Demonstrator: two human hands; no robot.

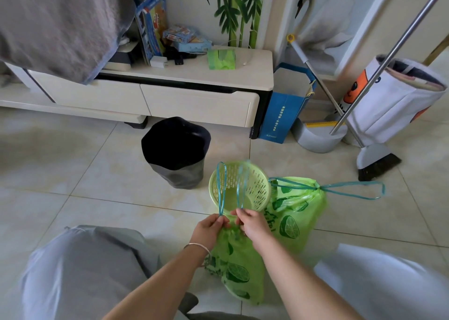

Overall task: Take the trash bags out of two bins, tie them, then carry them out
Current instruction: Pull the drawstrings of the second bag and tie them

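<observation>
Two green lime-print bags are out of their bins and on the floor, so tying looks to be the step in hand. The far bag [295, 212], just right of the green basket bin [257, 188], is already cinched, its blue drawstring trailing off to the right. The near bag [237, 266] stands between the person's knees. The left hand [211, 227] and the right hand [254, 223], close together at its gathered neck, each pinch one blue drawstring loop [221, 188] with fingers closed on it. Next, I'd judge, the loops must be crossed and knotted. The black-lined bin [176, 150] stands behind.
</observation>
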